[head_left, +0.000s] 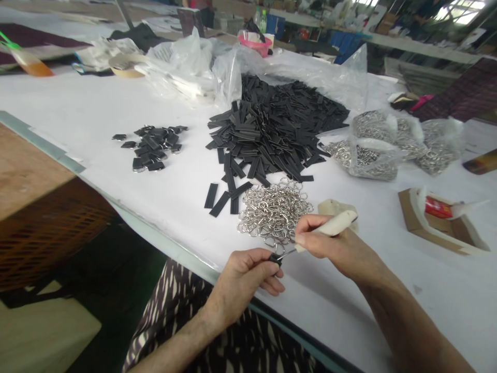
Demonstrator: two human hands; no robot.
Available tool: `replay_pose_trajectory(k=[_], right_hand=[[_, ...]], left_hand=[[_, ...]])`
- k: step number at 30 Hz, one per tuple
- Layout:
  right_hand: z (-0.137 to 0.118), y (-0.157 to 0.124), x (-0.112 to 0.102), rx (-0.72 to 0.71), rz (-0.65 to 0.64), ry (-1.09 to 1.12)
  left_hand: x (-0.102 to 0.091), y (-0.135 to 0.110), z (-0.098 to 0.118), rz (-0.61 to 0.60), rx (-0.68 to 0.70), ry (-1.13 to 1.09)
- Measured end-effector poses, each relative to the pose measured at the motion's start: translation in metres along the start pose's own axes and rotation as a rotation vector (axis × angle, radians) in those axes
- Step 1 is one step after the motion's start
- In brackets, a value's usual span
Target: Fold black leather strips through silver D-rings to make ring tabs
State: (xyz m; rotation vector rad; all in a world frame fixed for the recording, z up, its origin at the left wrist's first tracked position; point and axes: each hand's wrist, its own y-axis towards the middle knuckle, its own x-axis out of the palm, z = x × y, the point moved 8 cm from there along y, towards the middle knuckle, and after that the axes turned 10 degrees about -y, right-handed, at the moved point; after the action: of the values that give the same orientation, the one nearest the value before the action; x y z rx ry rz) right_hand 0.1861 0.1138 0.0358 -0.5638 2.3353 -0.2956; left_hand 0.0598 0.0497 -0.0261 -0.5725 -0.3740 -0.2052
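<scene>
Between the thumb and fingers of my left hand [252, 274] is a small black webbing strip [276, 258], apparently folded; whether a ring is in it I cannot tell. My right hand [330, 243] is closed around a cream-white tool with a thin tip [336, 224], and the tip meets the strip. Just beyond my hands lies a heap of silver D-rings [275, 210]. Behind them spreads a large pile of flat black strips [267, 129]. To the left sits a small group of folded black strips with rings [153, 145].
Clear bags of metal rings [375, 160] stand at the right. A cardboard box [430, 228] holds a red-labelled tube [438, 207]. Plastic bags [186, 62] lie at the back. The table edge [155, 233] runs along my lap, with an orange crate [54, 238] below left.
</scene>
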Motion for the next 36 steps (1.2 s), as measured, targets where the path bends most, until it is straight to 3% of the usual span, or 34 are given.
replay_pose_trajectory(k=[5,10,16,20,25,30,36], right_hand=[[0.002,0.003,0.005,0.002,-0.012,0.057],[-0.002,-0.001,0.004,-0.023,0.081,0.151],[0.008,-0.008,-0.039,-0.123,0.388,0.486],[0.015,-0.009,-0.051,-0.153,0.449,0.503],[0.008,-0.016,-0.034,-0.185,0.442,0.343],[-0.015,-0.026,-0.001,-0.339,0.358,0.066],[-0.025,-0.027,0.031,-0.456,0.281,-0.104]], left_hand=[[0.002,-0.001,-0.003,0.023,-0.031,0.043],[0.006,-0.001,-0.004,0.021,-0.056,0.025],[0.0,-0.002,-0.007,0.055,-0.087,-0.027],[-0.002,-0.003,-0.007,0.044,-0.064,-0.079],[-0.007,-0.001,-0.004,0.043,0.023,-0.176],[-0.013,-0.001,0.0,0.058,0.115,-0.262],[-0.013,-0.003,0.001,0.077,0.123,-0.278]])
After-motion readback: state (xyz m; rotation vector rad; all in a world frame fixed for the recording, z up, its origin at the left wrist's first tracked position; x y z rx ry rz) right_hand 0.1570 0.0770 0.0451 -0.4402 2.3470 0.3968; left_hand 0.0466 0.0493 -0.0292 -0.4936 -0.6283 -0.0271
